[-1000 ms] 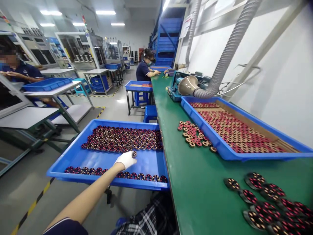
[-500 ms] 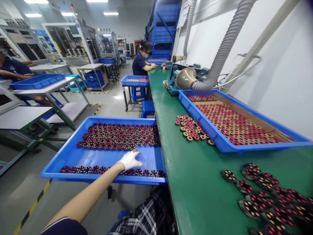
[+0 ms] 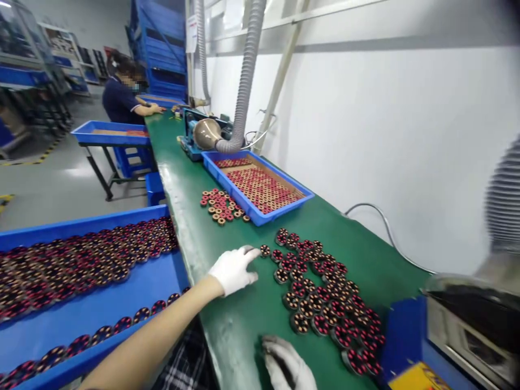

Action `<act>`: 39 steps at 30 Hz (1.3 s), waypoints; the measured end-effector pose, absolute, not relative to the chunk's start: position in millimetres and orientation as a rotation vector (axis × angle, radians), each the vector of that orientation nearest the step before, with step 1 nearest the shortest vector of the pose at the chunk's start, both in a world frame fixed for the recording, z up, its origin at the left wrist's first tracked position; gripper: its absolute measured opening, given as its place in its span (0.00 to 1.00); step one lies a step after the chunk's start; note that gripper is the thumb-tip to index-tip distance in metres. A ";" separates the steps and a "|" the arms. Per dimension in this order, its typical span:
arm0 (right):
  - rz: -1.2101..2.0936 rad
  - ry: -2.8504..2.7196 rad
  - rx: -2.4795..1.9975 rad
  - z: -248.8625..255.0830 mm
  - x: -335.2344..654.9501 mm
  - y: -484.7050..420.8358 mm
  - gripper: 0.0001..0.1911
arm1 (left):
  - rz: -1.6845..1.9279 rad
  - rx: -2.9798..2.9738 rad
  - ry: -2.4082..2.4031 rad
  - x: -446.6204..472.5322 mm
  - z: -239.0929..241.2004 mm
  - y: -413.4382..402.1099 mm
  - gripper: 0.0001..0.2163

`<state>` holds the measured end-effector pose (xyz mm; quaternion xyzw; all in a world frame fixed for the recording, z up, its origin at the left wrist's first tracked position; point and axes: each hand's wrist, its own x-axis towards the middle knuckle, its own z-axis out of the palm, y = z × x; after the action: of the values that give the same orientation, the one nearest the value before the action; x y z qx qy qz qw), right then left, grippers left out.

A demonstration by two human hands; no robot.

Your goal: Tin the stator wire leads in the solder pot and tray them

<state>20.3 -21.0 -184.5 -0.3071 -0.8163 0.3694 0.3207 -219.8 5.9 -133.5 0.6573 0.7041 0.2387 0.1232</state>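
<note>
My left hand (image 3: pixel 235 269), in a white glove, reaches over the green bench with fingers stretched forward and apart. Its fingertips are right beside a small round black part (image 3: pixel 265 250) with red and tan segments; I see nothing in its grip. At the lower edge my right hand (image 3: pixel 286 364), gloved with darkened fingertips, hovers low over the bench. Its fingers are bent, with a gap between them and the thumb, and no part shows there. To the right of both hands spreads a loose group of the black-rimmed round parts (image 3: pixel 320 292).
A blue tray (image 3: pixel 173 273) at the left holds rows of black-rimmed parts. Farther along the green bench (image 3: pixel 189 238) are loose red and tan rings (image 3: pixel 221 206), another blue tray (image 3: pixel 280 216) and a machine with a hose (image 3: pixel 207 134). A co-worker (image 3: pixel 122 100) sits beyond.
The view has swung right. My left hand has left the blue tray at the left and is now over the bench beside the loose parts. My right hand has come into view.
</note>
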 end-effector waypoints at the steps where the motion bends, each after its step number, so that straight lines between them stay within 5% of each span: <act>1: 0.979 -2.164 -0.774 -183.4 20.4 -21.7 0.09 | 0.642 1.946 2.074 -214.8 -135.5 23.4 0.27; 9: 1.403 -1.538 -1.120 -151.2 32.5 -12.1 0.12 | 0.591 2.323 2.056 -178.6 -121.8 45.3 0.03; 12: 1.489 -1.036 -1.083 -103.7 44.7 2.4 0.18 | 0.828 2.556 1.846 -135.3 -87.5 23.6 0.04; 18: 1.477 -0.803 -0.588 -21.3 80.3 3.1 0.11 | 1.688 2.750 1.199 -46.2 -28.2 4.5 0.12; 22: 1.340 -0.858 -0.566 -11.6 118.3 -4.4 0.16 | 1.542 2.387 0.966 -13.4 -14.9 12.6 0.29; 28: 1.140 -1.077 -0.640 -9.9 161.6 -8.5 0.14 | 1.581 2.212 0.599 9.3 -8.0 22.7 0.11; 34: 0.882 -1.302 -0.685 -2.2 161.9 -13.1 0.05 | 1.615 2.422 0.434 11.0 -2.9 18.1 0.11; 39: 1.093 -0.897 -0.582 0.8 154.3 -12.9 0.09 | 1.688 2.570 0.439 8.5 -11.1 18.8 0.13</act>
<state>154.3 -12.9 0.8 -0.2637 -0.4062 0.4946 0.7217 8.5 18.8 -11.1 0.8273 0.1414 0.5434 0.0177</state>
